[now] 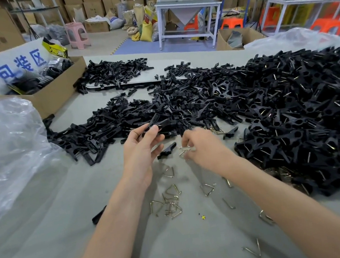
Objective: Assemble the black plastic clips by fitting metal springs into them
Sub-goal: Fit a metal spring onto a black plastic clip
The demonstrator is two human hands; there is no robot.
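Note:
My left hand [140, 152] holds a black plastic clip [159, 122] between thumb and fingers, just above the grey table. My right hand [201, 146] is curled over a metal spring [184, 151] lying on the table, fingertips on it. A single clip half [167, 150] lies between my hands. Several loose bent-wire springs [172, 202] lie scattered below my wrists. A wide heap of black clip parts [120, 122] stretches across the middle, and a bigger heap of clips with springs in them [305, 111] fills the right.
A cardboard box [52, 94] with packed goods stands at the far left, clear plastic bags [5, 150] in front of it. A stray black piece [99, 215] lies by my left forearm. Another pile on a white board [114, 73] sits at the back.

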